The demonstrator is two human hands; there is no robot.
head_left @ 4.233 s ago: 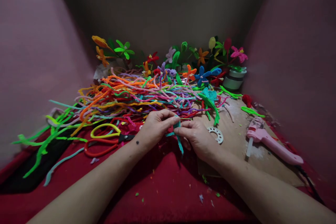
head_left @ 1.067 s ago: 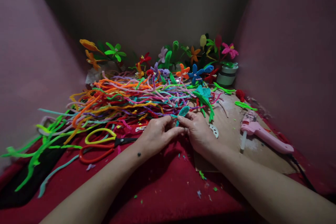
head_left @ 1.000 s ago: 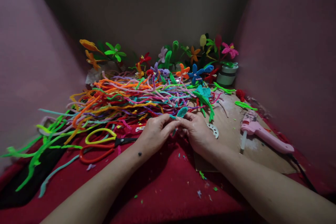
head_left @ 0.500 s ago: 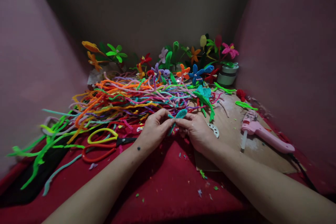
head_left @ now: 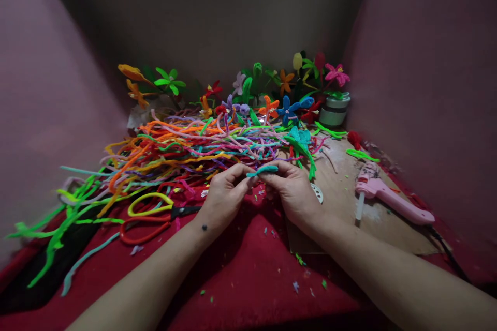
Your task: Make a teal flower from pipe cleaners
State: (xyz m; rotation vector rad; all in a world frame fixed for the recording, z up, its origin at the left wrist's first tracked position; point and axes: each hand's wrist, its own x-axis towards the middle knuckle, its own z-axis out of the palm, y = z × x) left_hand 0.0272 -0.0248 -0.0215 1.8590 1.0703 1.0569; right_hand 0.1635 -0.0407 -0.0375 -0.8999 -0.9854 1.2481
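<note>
Between my two hands is a small teal pipe cleaner piece (head_left: 267, 169), bent into a petal-like loop and lying nearly level. My left hand (head_left: 226, 191) pinches its left end between thumb and forefinger. The thumb and forefinger of my right hand (head_left: 292, 186) close on its right part. Behind the hands spreads a large heap of coloured pipe cleaners (head_left: 186, 147). Scissors (head_left: 153, 217) with one yellow and one red handle lie left of my left hand, their blades partly hidden by it. A teal pipe cleaner flower (head_left: 300, 137) with green leaves rests beyond my right hand.
A pink glue gun (head_left: 392, 199) lies on a cardboard sheet (head_left: 337, 217) at the right, its cord running off the front. Finished pipe cleaner flowers (head_left: 286, 109) line the back near a pale green jar (head_left: 334, 109). Scraps dot the red cloth (head_left: 248, 279). Walls stand on both sides.
The teal piece has turned from standing upright and slanted to lying nearly level between my fingers. My right forefinger has shifted behind it. The whole view has moved slightly.
</note>
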